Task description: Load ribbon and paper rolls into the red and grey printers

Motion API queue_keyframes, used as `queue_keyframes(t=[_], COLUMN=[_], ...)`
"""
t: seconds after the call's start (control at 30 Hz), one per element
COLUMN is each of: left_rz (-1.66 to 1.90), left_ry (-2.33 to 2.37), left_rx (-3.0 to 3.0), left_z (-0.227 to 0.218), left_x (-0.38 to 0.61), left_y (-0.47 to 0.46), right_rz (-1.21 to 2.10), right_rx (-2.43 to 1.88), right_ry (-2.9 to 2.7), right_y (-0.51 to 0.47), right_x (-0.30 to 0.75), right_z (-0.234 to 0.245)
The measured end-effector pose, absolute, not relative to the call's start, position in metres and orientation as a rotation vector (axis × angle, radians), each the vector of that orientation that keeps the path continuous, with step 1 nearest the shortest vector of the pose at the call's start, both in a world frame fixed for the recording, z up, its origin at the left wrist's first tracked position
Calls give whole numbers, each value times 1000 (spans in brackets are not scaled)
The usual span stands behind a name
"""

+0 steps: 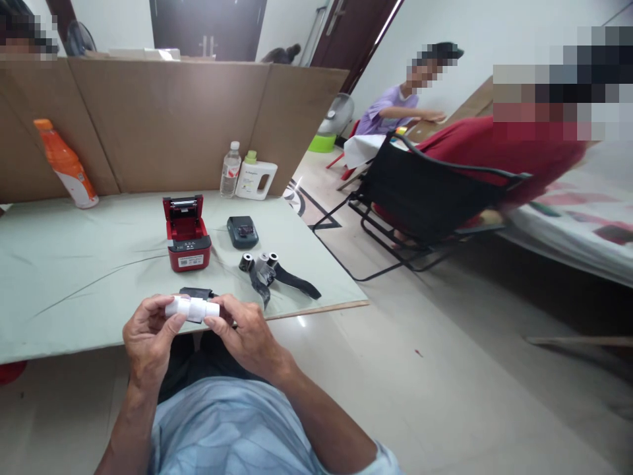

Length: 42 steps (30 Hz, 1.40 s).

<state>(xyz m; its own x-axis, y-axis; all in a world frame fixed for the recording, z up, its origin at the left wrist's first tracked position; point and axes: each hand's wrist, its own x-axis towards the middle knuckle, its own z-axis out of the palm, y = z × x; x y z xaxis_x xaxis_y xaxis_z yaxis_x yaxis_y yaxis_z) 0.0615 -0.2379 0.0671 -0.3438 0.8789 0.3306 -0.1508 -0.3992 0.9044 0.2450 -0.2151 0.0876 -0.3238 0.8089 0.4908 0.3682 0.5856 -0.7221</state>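
Observation:
Both of my hands hold a small white paper roll (192,308) in front of my chest, just over the table's near edge. My left hand (148,336) grips its left end, and my right hand (244,333) pinches its right end. Beyond the roll, a red and black mini printer (186,234) stands on the table with its lid open. A small black part (196,292) lies right behind my fingers. More paper rolls in torn black wrapping (270,272) lie to the right of the printer.
A pale green table (74,277) is backed by cardboard panels (168,119). On it are an orange bottle (66,165), a water bottle (230,170), a white jug (256,177) and a dark battery pack (242,231). A black chair (420,191) and two seated people are to the right.

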Motion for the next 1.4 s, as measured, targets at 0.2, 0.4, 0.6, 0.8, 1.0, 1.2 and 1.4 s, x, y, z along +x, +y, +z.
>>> queue_keyframes(t=[0.2,0.4,0.6,0.8,1.0,1.2,1.4], left_rz=[1846,1856,1822,1619,1552,1444,1314], left_ry=[1119,1103,995,848,789,771,949], left_rx=[1180,1114,848,640,573,584,937], left_z=[65,63,69,70,63,66,72], left_x=[59,60,61,64,62,69,62], left_y=[-239,-237,-232,-229,-226,-227,-229], right_rz=[864,688,667,375,15,94,-15], right_rx=[-988,-943,-956,-910,-921,-844,-949], right_ry=[-1907,-1916,-1877,-1955,-2018,-2157,-2269], right_y=[-213,-214,-214,-209,-209,-201,-196], right_x=[248,246,240,237,245,240,237], right_z=[93,91,90,93,101,97,87])
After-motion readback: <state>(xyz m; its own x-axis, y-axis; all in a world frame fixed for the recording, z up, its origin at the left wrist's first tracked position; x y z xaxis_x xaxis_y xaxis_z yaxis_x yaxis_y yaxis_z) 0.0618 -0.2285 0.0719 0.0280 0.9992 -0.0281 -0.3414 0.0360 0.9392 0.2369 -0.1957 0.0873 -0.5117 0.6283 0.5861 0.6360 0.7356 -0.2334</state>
